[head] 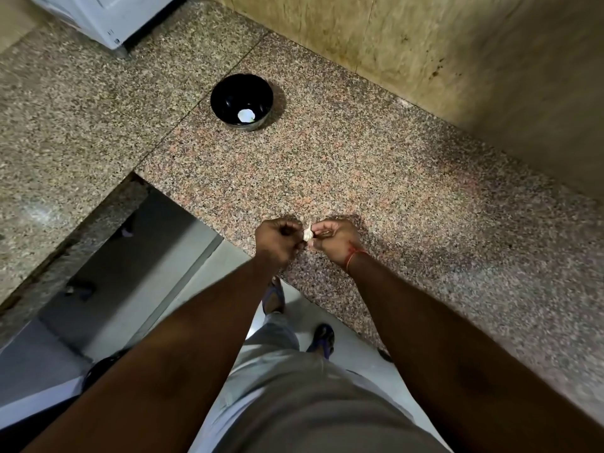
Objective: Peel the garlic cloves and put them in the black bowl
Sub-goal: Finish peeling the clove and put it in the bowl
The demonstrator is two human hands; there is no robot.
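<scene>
A small whitish garlic clove sits between my two hands above the front part of the speckled granite counter. My left hand is curled and pinches the clove from the left. My right hand, with a red thread at the wrist, holds the clove from the right with curled fingers. The black bowl stands farther back on the counter, apart from both hands, with a pale white piece lying at its bottom.
A beige stone wall rises behind and to the right of the counter. A white appliance stands at the far left corner. The counter's front edge runs diagonally, and below it are the floor and my feet.
</scene>
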